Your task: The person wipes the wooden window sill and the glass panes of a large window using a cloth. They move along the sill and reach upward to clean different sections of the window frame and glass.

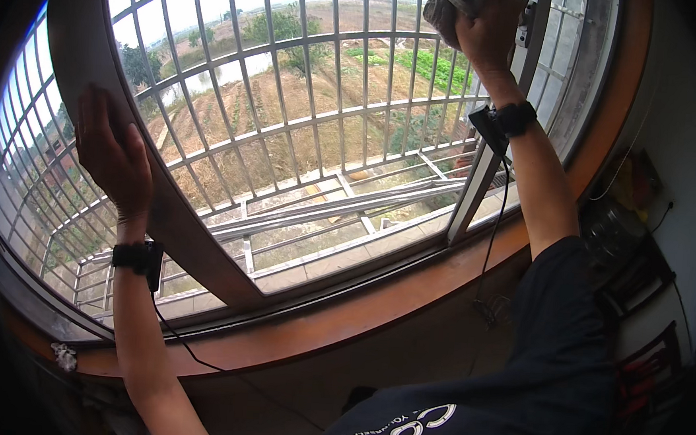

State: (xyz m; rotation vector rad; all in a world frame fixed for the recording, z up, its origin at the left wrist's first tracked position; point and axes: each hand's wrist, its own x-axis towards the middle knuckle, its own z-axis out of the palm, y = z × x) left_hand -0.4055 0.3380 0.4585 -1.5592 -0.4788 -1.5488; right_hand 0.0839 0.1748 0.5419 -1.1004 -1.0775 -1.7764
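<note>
Before me stands a sliding window with a dark metal frame (187, 255). My left hand (116, 149) lies against the frame's wide upright at the left, with nothing seen in it. At the top right, my right hand (491, 32) grips a crumpled grey cloth (447, 14) in front of the upper glass, close to the right-hand upright (475, 189) and its latch (524, 25). The picture's top edge cuts off part of the cloth. Each wrist wears a black strap with a small box and a cable.
Below the window runs an orange-brown wooden sill (317, 329). A crumpled white wad (64, 355) sits at its left end. Outside the glass is a metal bar grille (330, 121). A thin black cable (493, 244) hangs from my right wrist. Chairs (650, 355) and a clear container (610, 233) stand at the right.
</note>
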